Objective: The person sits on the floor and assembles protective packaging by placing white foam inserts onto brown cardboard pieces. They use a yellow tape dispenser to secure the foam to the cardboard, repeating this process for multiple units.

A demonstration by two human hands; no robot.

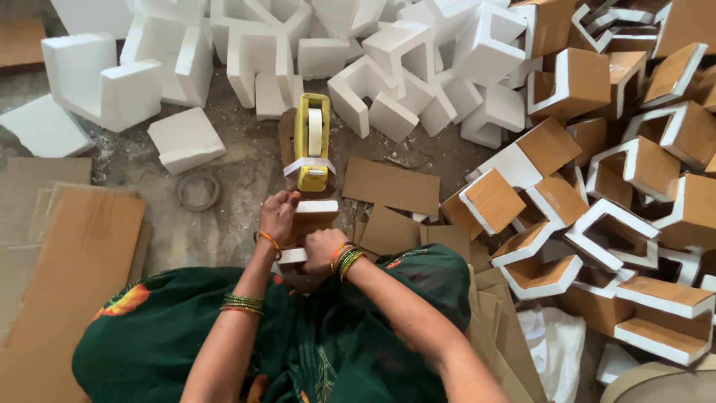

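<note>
Sitting on the floor (224, 224) in a dark green dress (186, 336), bangles on both wrists. Holding a white foam corner piece (309, 216) faced with brown cardboard just in front of the knees, close in where both hands can press on it. Left hand (278, 216) curled over the piece's left edge, fingers (287, 201) pressed together against the top. Right hand (322, 250) clamped on the near side, fingers folded under and pinching the foam to steady it. Just beyond, a yellow tape dispenser (312, 142) standing upright with a strip of tape hanging off its near end, within easy reach of the piece. Loose cardboard panels (391, 186) lying flat to its right. Big cardboard sheets (67, 261) spread at the left. A spent tape ring (198, 192) on the floor nearby. At the right, a heap of covered pieces (611, 186); at the far side, bare white foam blocks (298, 45) piled apart.
</note>
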